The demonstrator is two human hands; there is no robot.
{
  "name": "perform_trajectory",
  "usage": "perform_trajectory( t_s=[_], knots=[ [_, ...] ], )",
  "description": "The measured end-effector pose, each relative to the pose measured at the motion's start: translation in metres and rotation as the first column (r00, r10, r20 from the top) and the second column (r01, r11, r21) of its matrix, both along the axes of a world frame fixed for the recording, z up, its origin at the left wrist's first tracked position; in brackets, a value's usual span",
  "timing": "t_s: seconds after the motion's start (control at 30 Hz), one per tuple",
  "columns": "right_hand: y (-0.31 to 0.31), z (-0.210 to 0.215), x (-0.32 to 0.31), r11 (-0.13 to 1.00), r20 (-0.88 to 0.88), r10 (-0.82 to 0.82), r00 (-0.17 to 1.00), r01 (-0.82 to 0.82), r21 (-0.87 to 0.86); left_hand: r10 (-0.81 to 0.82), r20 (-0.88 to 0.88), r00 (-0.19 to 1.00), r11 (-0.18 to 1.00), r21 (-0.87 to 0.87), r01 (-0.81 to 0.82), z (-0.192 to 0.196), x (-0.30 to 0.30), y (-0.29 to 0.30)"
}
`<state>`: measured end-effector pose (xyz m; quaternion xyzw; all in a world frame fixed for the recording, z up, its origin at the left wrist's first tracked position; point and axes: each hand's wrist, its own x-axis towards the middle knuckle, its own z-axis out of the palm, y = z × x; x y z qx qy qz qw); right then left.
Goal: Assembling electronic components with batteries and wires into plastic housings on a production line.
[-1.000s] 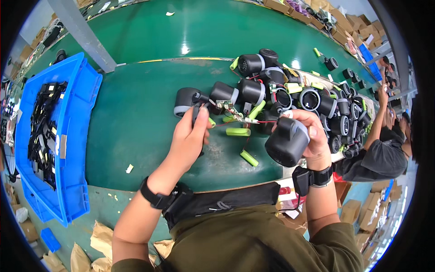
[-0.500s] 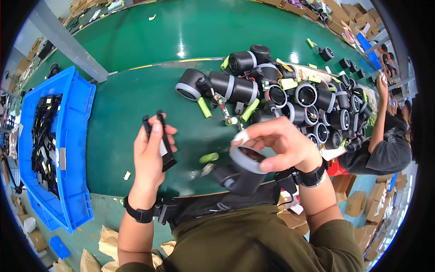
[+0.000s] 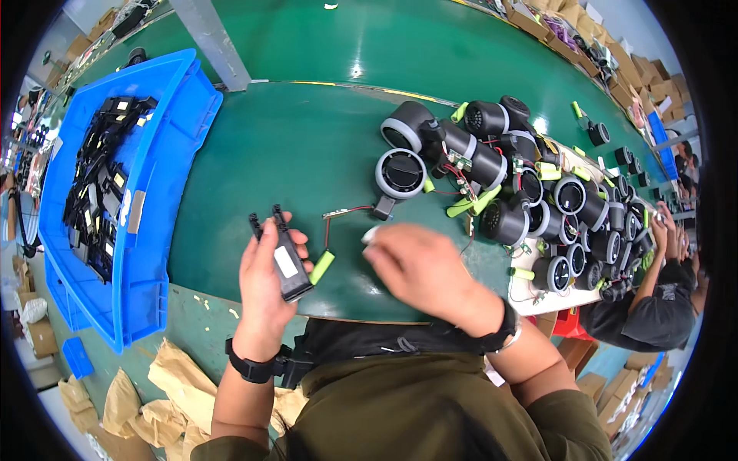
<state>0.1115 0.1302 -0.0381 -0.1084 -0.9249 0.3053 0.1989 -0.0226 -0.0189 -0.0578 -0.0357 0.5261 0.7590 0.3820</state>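
My left hand [image 3: 263,270] is closed around a black plastic housing [image 3: 296,286], a long part with two prongs at its top and a white label on its face. My right hand [image 3: 427,269] hovers low over the bench, fingers loosely curled and a white cover on one fingertip; nothing shows between them. Beyond it lies a round black unit with a grey ring [image 3: 401,174], its short stem toward me. Red wires run from that stem to a small circuit board [image 3: 346,212] and on to a green battery cell [image 3: 322,266], beside the housing.
Many similar black units [image 3: 570,195] with green cells and wires crowd the bench's right side. At left stands a blue bin [image 3: 144,223] of black plastic parts [image 3: 104,192]. A grey post [image 3: 211,42] rises at the far left. A co-worker [image 3: 646,300] is at the right.
My right hand has set down the round black unit near the pile and let go of it. The left hand still holds the housing, turned with its label more visible. The view has shifted left.
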Motion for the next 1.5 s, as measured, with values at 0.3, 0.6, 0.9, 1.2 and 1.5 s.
perform_trajectory(
  t_s=[0.3, 0.6, 0.9, 1.2, 1.5],
  knots=[
    [-0.043, -0.016, -0.019, 0.988, 0.312, 0.047, 0.949, -0.089, 0.124, 0.185, -0.074, 0.98, 0.98, 0.093, -0.178, 0.011, 0.004, -0.009],
    [-0.017, -0.023, 0.0, 0.788, 0.044, 0.065, 0.997, -0.024, -0.615, 0.008, -0.111, 0.994, 0.999, -0.046, -0.013, 0.01, 0.024, 0.003],
    [-0.009, -0.011, -0.002, 0.545, -0.146, 0.08, 0.986, -0.166, -0.822, -0.137, 0.004, 0.991, 0.99, -0.025, 0.137, 0.005, 0.036, 0.018],
    [0.004, -0.005, -0.007, 0.85, -0.096, 0.29, 0.952, -0.302, -0.432, -0.226, 0.065, 0.972, 0.972, -0.05, 0.229, 0.009, 0.037, 0.021],
    [-0.002, -0.005, -0.009, 0.884, -0.132, 0.342, 0.93, -0.366, -0.29, -0.357, 0.147, 0.923, 0.928, -0.058, 0.368, 0.006, 0.036, 0.021]
  ],
)
